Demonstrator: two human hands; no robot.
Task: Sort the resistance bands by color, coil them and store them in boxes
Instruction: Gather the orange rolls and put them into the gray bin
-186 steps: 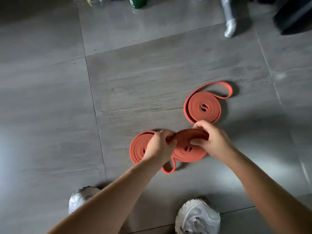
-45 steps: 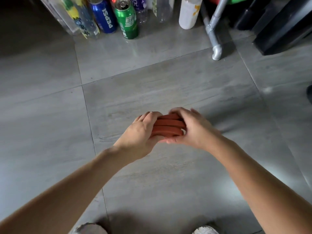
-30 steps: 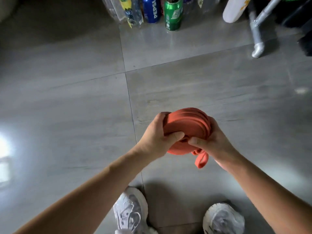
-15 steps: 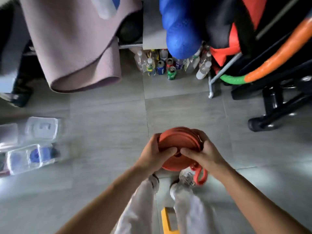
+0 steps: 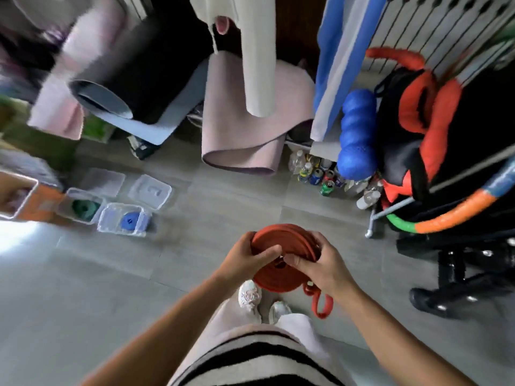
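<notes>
Orange resistance bands [image 5: 287, 239], wound into a stack of flat coils, are held above the floor in front of a standing person, between two bare hands. The left hand [image 5: 245, 257] grips the stack's left edge, thumb laid across the top face and fingers curled under the rim. The right hand [image 5: 320, 266] clasps the right edge, thumb pointing toward the centre hole and fingers wrapped round the outer turns. A loose end [image 5: 320, 305] of band hangs in a loop below the right hand.

Directly beneath the stack, a pair of white shoes [image 5: 249, 298] stands on the grey tiled floor [image 5: 139, 274]. Well apart to the left, a clear box [image 5: 62, 210] with a green coil [image 5: 83, 208] inside stands just beside a second clear box [image 5: 104, 227] containing a blue coil [image 5: 129, 219]. Both are uncovered, and two clear lids [image 5: 152, 190] lie on the tiles just behind them.

Farther back, a pink mat [image 5: 245, 129] hangs folded over a rack. A row of cans and bottles [image 5: 323, 179] stands beneath a blue foam roller [image 5: 356, 129]. An orange-and-green hoop [image 5: 446, 220] curves along the right side.
</notes>
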